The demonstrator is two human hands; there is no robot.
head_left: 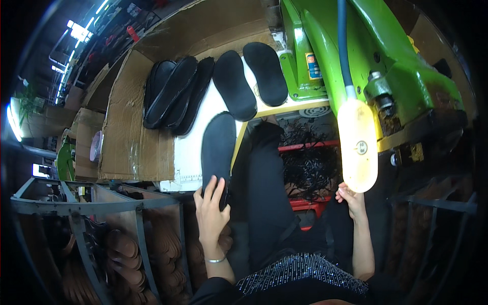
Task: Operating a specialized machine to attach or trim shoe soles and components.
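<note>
My left hand (212,207) grips the near end of a black shoe sole (218,145), thumb on its right edge and fingers over the top. The sole's far part lies over the white tabletop (188,157). Beyond it lie two more black soles, one sole (235,85) upright in the middle and another sole (265,73) to its right. My right hand (353,199) is below the near end of a lit, oval yellow lamp (358,145). Its fingers are curled closed, partly hidden by the lamp; anything in them is hidden.
A stack of black soles (175,94) leans against the cardboard box wall (134,137) on the left. A green machine (406,66) fills the right. Black trimmings (310,170) fill a red crate (310,204) below the table. Brown soles (124,254) sit on a metal rack (101,207) at lower left.
</note>
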